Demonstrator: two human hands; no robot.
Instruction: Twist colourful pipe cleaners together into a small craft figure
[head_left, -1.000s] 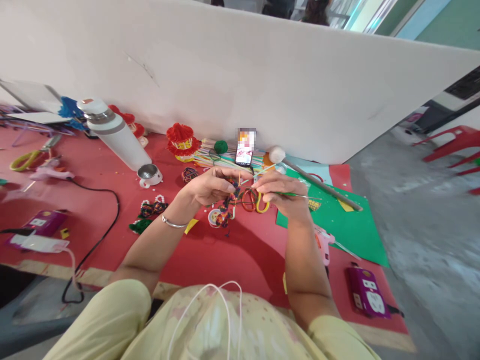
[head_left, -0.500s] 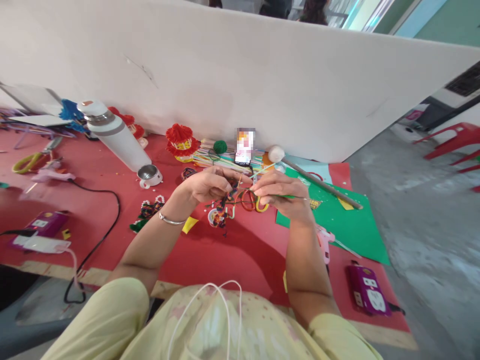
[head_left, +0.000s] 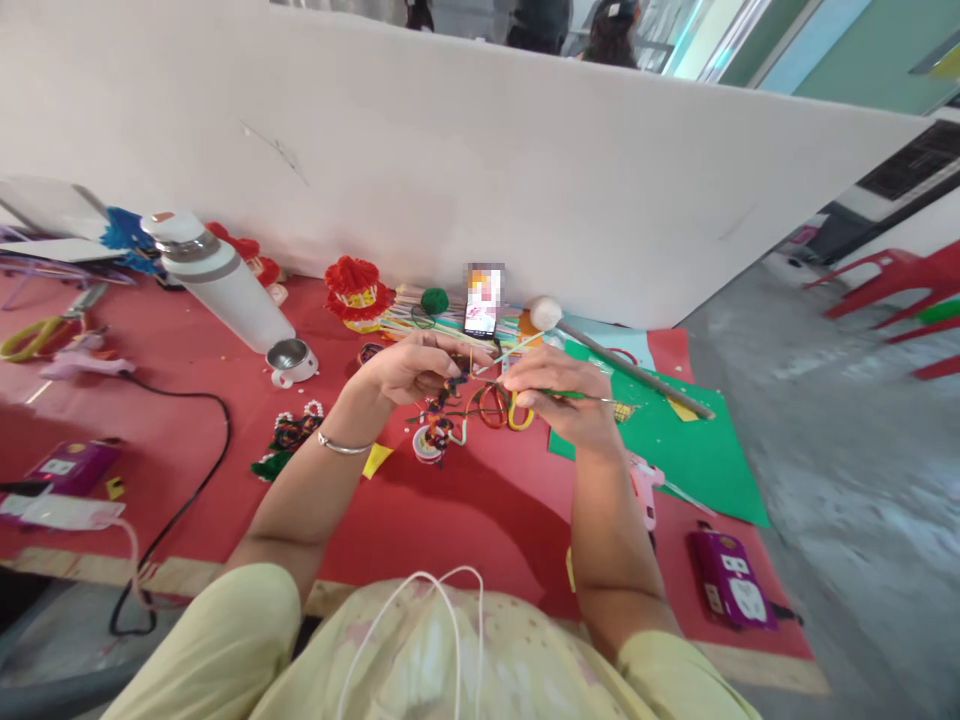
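My left hand (head_left: 412, 368) is closed, with thumb and fingers pinching a dark multicoloured crochet piece (head_left: 439, 408) that dangles below them. My right hand (head_left: 562, 390) grips a thin green-handled crochet hook (head_left: 574, 394); its metal end sticks out to the right. The hook's other end meets the work between both hands, too small to make out. Just under the hands lie scissors with a yellow handle (head_left: 520, 412) and a red-orange loop beside it. A small white round tub (head_left: 427, 446) stands below the hanging piece.
A white flask (head_left: 225, 285) and its cup (head_left: 291, 360) stand at left. A phone (head_left: 481, 310) leans on the partition (head_left: 450, 170) by a green yarn ball (head_left: 434, 300). Green sheet (head_left: 697, 465), pink glue gun (head_left: 645, 490) and purple socket box (head_left: 731, 580) lie right.
The camera view has shifted slightly, so table items sit a little further left. Both hands keep their hold, with only small movements at the crochet piece.
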